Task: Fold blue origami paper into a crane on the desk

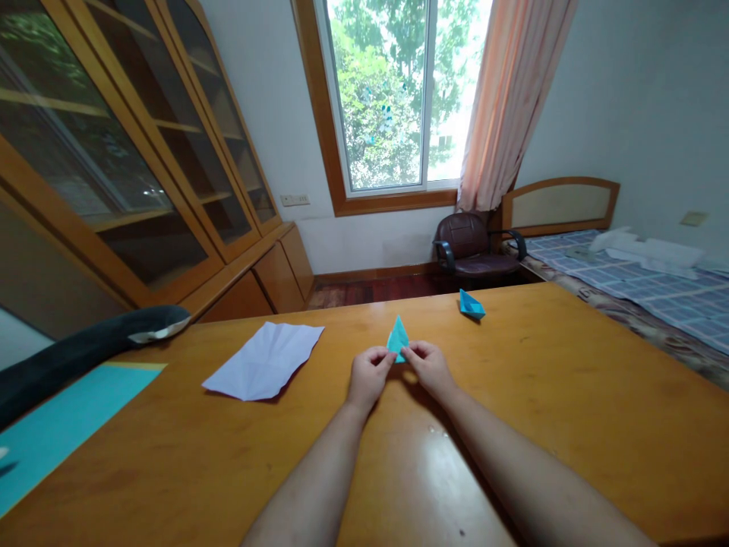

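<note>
Dead centre on the wooden table (pixel 558 410), I'm holding a small folded turquoise paper piece (pixel 397 336), pointy end sticking up toward 12 o'clock. My left hand (pixel 369 377) is pinching its lower left corner, thumb and fingertips clamped together on the paper, and my right hand (pixel 428 366) is doing the same on the lower right corner. Both hands are sitting low against the tabletop, which I'm guessing is to keep the paper steady and the creases lined up while I'm gripping the base.

Up at about 1 o'clock from my hands, well apart, a finished-looking blue paper boat (pixel 471 305) is sitting near the far edge of the table, probably parked out of the way. Over at 10 o'clock a creased white sheet (pixel 265 358) is lying flat, unfolded, fold lines showing. Way out at 8 o'clock a big turquoise sheet (pixel 62 422) is lying near the table's left edge, and a dark grey plush thing (pixel 85 349) is draped just beyond it; can't tell exactly what it is.

As for containers, the glass-door cabinet (pixel 130 167) at 10 to 11 o'clock is looking pretty much bare on the shelves I can see, though reflections are hiding some of it. A chair (pixel 475 247) is standing under the window and a bed (pixel 654 292) is off at 2 o'clock.
</note>
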`<state>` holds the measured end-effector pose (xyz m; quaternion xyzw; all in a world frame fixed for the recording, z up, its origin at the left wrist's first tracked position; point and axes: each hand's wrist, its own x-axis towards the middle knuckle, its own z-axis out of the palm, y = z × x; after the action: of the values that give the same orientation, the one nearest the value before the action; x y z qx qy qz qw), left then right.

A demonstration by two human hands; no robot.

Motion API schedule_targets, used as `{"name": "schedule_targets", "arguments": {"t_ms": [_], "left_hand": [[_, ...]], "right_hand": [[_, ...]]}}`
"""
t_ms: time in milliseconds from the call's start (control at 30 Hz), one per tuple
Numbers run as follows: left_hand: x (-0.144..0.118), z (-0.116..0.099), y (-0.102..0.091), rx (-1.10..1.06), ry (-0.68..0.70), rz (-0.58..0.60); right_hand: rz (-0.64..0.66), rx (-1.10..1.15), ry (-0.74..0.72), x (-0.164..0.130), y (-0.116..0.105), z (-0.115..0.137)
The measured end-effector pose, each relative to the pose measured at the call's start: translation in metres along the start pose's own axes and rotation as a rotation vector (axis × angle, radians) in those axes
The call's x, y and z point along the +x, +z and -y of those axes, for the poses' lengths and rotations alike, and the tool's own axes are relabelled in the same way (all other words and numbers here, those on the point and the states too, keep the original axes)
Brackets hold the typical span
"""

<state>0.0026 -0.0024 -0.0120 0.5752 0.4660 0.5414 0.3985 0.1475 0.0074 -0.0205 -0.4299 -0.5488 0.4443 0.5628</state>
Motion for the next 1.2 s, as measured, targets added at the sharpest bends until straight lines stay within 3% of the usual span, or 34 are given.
{"name": "schedule_targets", "arguments": {"t_ms": [200,567,833,1000,1200], "left_hand": [[-0.002,0.002,0.008,-0.103,-0.059,-0.092],[-0.002,0.005,0.012,-0.213,-0.093,-0.125],[0.001,0.010,0.010,-0.284,-0.110,-0.128],[0.001,0.009,0.011,-0.274,-0.101,-0.093],[0.001,0.005,0.012,-0.226,-0.066,-0.093]], "right_hand": [[-0.047,0.040,0.048,0.000,0.003,-0.002],[-0.077,0.087,0.046,0.002,0.005,-0.006],[-0.072,0.280,0.112,0.003,0.005,-0.010],[-0.023,0.300,0.133,0.002,0.006,-0.008],[0.126,0.280,0.124,-0.003,0.012,0.000]]}}
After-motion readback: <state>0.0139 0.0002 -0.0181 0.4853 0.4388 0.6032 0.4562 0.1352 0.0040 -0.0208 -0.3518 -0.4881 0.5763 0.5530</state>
